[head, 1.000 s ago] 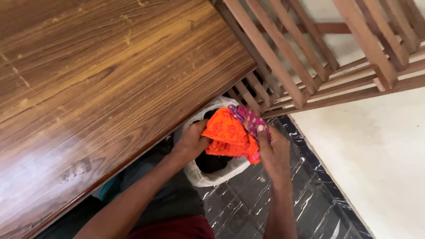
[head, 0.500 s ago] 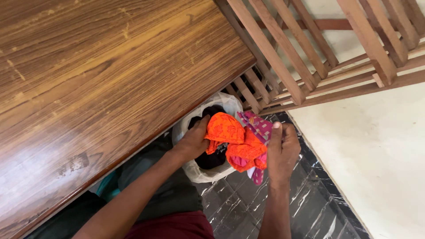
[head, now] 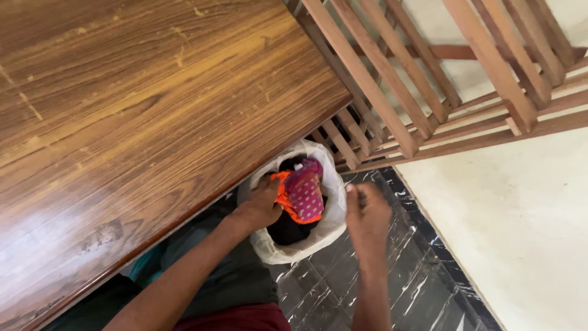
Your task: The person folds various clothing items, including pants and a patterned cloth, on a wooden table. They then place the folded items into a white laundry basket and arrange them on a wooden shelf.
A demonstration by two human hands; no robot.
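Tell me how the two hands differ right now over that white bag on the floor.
The left hand reaches into the white bag and grips the orange and pink cloth; the right hand holds nothing. The left hand is curled around the fabric, while the right hand is open with fingers loose. The left sits inside the bag's mouth; the right hovers just outside its rim. Both are bare and close to the bag.

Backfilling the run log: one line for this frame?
left hand: grips orange-pink cloth inside white bag | right hand: open, free, beside bag | wooden table above
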